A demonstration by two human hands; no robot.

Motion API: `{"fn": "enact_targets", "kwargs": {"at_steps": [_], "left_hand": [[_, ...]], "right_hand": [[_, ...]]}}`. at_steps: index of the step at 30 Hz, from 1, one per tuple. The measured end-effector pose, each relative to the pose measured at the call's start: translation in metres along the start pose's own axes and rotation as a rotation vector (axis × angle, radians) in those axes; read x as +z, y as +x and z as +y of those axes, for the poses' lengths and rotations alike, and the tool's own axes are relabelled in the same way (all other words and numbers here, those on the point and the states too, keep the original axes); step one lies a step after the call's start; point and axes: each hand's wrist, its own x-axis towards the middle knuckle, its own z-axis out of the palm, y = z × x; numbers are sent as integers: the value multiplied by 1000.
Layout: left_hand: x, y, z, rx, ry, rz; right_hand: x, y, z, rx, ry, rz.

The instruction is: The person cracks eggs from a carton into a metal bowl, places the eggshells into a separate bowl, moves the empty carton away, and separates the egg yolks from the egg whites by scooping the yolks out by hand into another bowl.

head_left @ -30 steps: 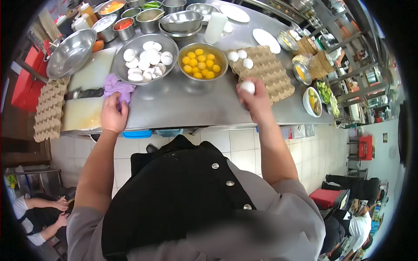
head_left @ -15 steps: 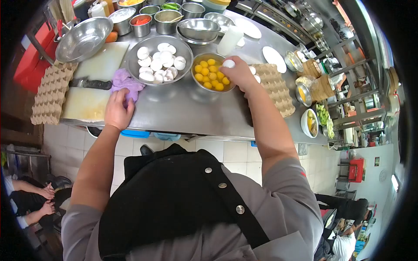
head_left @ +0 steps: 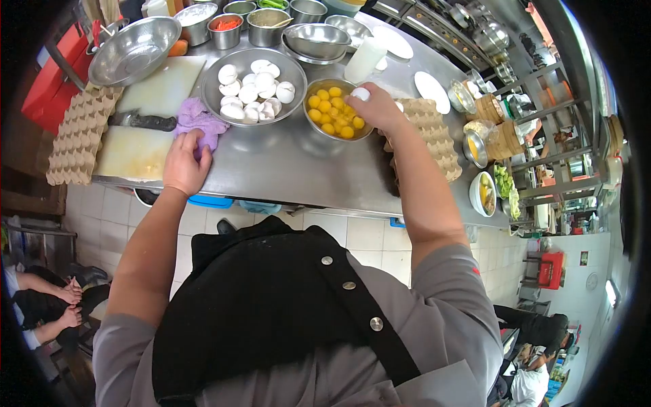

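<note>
My right hand holds a white egg at the right rim of a steel bowl that contains several yolks in clear liquid. Under and beside my right forearm lies a cardboard egg tray. My left hand rests at the table's front edge, its fingers apart and touching a crumpled purple cloth. Between the hands, a larger steel bowl holds several white eggs and shells.
A knife lies on cutting boards at left, beside another egg tray. Steel containers line the back. White plates and a white bowl stand right. Other people sit lower left and stand lower right.
My right hand has moved left with the egg, from above the egg tray to the yolk bowl's rim. My left hand has stayed by the cloth. The camera view has shifted.
</note>
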Motion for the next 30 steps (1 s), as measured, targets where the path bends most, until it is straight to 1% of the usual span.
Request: {"fn": "enact_targets", "kwargs": {"at_steps": [2, 5, 8, 9, 12, 16, 19, 20, 22, 23, 25, 27, 29, 30], "left_hand": [[0, 0, 1, -3, 3, 2], [0, 0, 0, -19, 5, -17], [2, -1, -2, -2, -14, -9], [2, -1, -3, 0, -15, -9], [2, -1, -2, 1, -11, -8], [2, -1, -2, -6, 8, -11], [2, 0, 0, -11, -2, 4], [2, 0, 0, -10, -12, 11], [1, -1, -5, 4, -17, 14], [5, -1, -6, 14, -31, 16], [3, 0, -1, -7, -19, 5], [5, 0, -2, -3, -15, 5], [4, -1, -4, 3, -10, 3], [3, -1, -3, -6, -14, -1]], "right_hand": [[-7, -1, -7, -7, -16, 7], [-29, -8, -23, -98, -2, 84], [-55, -15, -41, 42, 372, 109], [-63, -25, -53, 59, 496, 102], [-71, -12, -50, -67, 743, 137], [-51, 11, -103, -156, 683, 213], [-44, 12, -142, -294, 445, 52], [-47, 17, -135, -406, 315, 134], [-62, 35, -96, -612, 23, 300], [-75, 46, -65, -490, 95, 163], [-108, 17, -44, -80, -133, 59], [-111, 22, 20, 23, -383, -5], [-99, 19, 78, 99, -473, -84], [-86, 14, 91, 128, -442, -54]]}}
